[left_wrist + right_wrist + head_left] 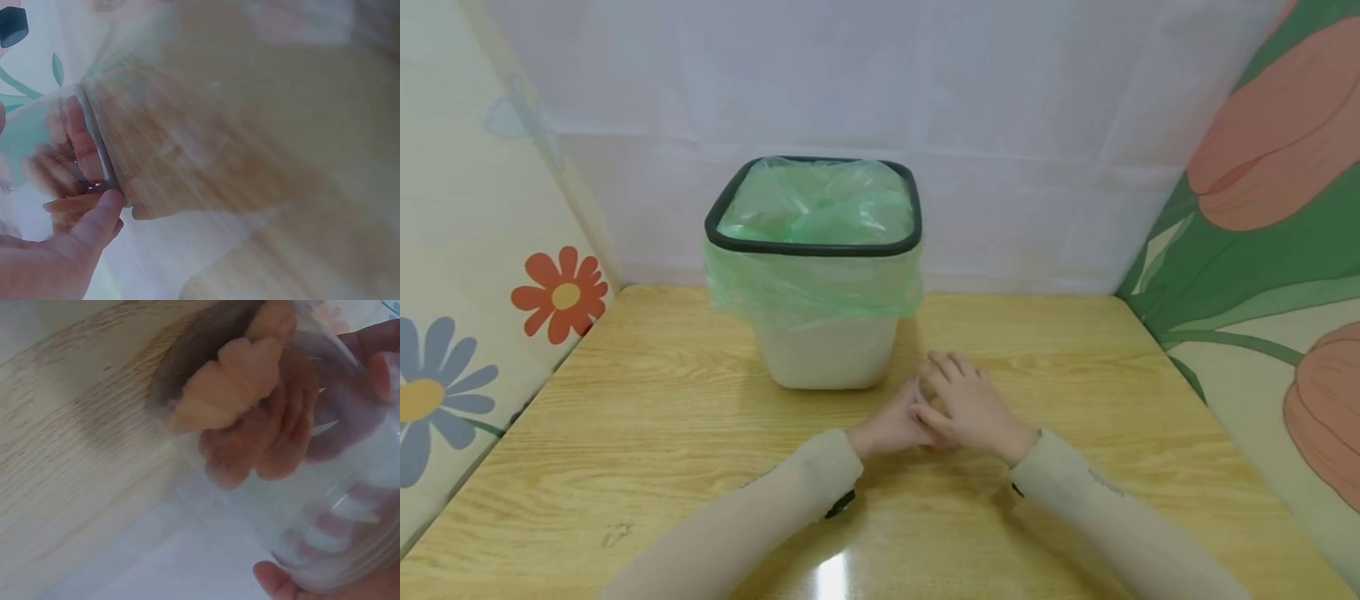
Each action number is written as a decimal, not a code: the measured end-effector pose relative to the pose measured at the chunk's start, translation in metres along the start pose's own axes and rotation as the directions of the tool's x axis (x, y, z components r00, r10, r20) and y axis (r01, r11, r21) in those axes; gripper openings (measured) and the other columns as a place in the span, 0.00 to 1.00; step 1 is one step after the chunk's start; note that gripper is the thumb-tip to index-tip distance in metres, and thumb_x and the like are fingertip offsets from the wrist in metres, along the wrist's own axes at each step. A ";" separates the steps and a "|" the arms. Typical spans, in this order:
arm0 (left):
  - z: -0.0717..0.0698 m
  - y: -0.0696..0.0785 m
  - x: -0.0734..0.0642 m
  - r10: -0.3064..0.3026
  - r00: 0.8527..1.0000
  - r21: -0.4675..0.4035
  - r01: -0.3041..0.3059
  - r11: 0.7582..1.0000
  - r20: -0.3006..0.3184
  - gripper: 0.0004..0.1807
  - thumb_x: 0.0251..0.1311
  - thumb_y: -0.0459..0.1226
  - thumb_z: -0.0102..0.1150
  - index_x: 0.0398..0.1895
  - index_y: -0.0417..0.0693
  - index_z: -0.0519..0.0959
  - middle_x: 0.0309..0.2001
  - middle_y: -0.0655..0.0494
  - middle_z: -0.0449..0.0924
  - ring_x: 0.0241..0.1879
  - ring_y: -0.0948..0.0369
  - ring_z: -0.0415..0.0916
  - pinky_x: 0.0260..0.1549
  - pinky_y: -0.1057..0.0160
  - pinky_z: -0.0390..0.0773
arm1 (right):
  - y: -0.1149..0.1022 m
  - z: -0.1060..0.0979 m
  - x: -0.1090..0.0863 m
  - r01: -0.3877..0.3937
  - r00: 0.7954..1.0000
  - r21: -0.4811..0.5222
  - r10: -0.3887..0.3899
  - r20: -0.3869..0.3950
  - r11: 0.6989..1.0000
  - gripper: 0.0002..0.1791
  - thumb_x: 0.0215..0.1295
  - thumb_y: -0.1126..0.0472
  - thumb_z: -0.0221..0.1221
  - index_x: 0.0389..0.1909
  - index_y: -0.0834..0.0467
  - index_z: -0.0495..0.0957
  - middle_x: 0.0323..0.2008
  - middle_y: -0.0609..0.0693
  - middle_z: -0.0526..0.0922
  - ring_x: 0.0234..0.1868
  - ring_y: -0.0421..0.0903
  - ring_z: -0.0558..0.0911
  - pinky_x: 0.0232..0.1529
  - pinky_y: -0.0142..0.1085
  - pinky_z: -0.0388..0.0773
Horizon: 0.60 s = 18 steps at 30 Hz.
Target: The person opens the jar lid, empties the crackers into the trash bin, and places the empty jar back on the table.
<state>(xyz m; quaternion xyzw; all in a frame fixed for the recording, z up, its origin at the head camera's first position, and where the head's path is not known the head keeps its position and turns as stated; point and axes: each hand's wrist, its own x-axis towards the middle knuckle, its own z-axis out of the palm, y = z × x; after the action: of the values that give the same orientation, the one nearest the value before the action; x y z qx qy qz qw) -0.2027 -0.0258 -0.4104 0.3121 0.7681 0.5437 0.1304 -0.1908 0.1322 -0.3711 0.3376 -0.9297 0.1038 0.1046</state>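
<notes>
Both hands meet low over the table, around a see-through cylindrical container (262, 503). In the head view they hide most of it. My left hand (898, 423) grips it from the left; through its wall, curled fingers show in the right wrist view. In the left wrist view a thumb (103, 219) presses by the container's greyish edge (94, 137). From the right, my right hand (966, 408) holds the other end, fingers bent over it. Glare and blur veil the wrist views, and the clear wall shows fingers but no contents.
Just beyond the hands stands a white bin (827, 354) with a black rim (816, 248) and a green bag (812, 287) folded over it. The wood-grain table (685, 467) ends at a white backdrop (1022, 183), with flowered panels on both sides.
</notes>
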 end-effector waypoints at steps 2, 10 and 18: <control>0.000 0.001 -0.001 -0.038 0.999 -0.023 0.038 0.999 0.001 0.56 0.53 0.36 0.71 0.77 0.49 0.43 0.77 0.53 0.41 0.73 0.57 0.46 0.69 0.53 0.53 | 0.002 0.000 0.000 0.019 1.000 0.002 -0.019 -0.002 1.000 0.29 0.69 0.43 0.54 0.65 0.55 0.69 0.65 0.62 0.68 0.63 0.64 0.67 0.50 0.64 0.71; 0.000 0.002 -0.003 -0.044 0.999 -0.079 0.045 0.996 0.017 0.58 0.54 0.33 0.71 0.78 0.52 0.39 0.77 0.56 0.42 0.71 0.59 0.52 0.61 0.62 0.67 | 0.014 -0.001 0.001 0.129 0.992 0.082 -0.129 0.002 0.988 0.27 0.68 0.46 0.54 0.64 0.54 0.72 0.66 0.58 0.68 0.64 0.63 0.66 0.54 0.62 0.68; 0.001 0.003 -0.004 -0.032 0.999 -0.144 0.036 0.989 0.025 0.58 0.53 0.27 0.69 0.78 0.51 0.39 0.77 0.56 0.42 0.67 0.54 0.60 0.50 0.62 0.77 | 0.023 -0.004 0.002 0.186 0.981 0.121 -0.192 0.039 0.975 0.29 0.68 0.46 0.55 0.66 0.54 0.70 0.67 0.57 0.67 0.66 0.64 0.64 0.56 0.63 0.66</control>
<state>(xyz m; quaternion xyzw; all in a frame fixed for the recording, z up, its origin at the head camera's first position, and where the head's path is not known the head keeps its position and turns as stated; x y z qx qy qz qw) -0.1981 -0.0273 -0.4083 0.2948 0.7305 0.5919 0.1706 -0.2066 0.1492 -0.3697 0.4327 -0.8879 0.1392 0.0707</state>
